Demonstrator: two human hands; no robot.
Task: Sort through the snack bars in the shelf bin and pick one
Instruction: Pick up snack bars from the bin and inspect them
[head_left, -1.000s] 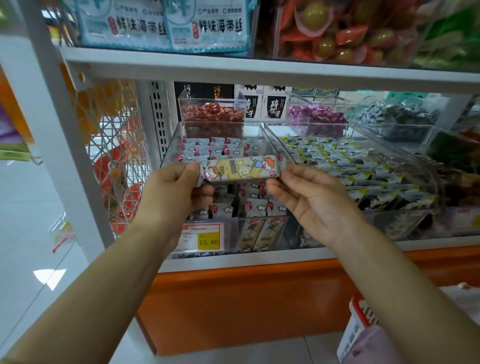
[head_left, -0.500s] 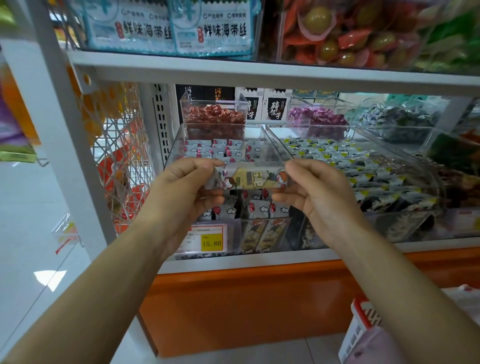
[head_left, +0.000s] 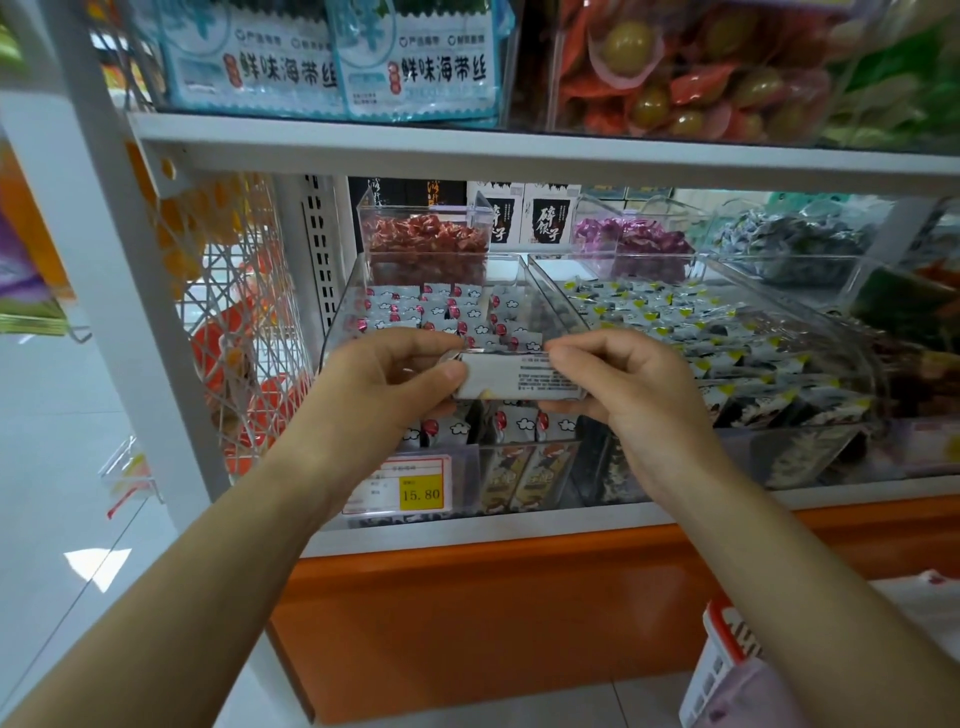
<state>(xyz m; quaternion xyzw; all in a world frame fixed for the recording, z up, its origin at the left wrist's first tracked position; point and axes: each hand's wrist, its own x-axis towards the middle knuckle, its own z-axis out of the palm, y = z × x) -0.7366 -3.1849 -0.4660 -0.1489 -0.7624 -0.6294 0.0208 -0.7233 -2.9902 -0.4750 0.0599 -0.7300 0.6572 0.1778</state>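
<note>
Selection stage: I hold one snack bar (head_left: 519, 376) level above the front of the clear shelf bin (head_left: 340, 312), its small-print side facing me. My left hand (head_left: 395, 379) pinches one end between thumb and curled fingers, and my right hand (head_left: 623, 395) pinches the other end. With one bar out and the rest lying in the bin, sorting looks nearly complete; what seems left is checking the label, then keeping this bar or returning it.

shop | shelf bins (head_left: 343, 312) of wrapped snacks | price tag (head_left: 421, 492) 15.80
</note>
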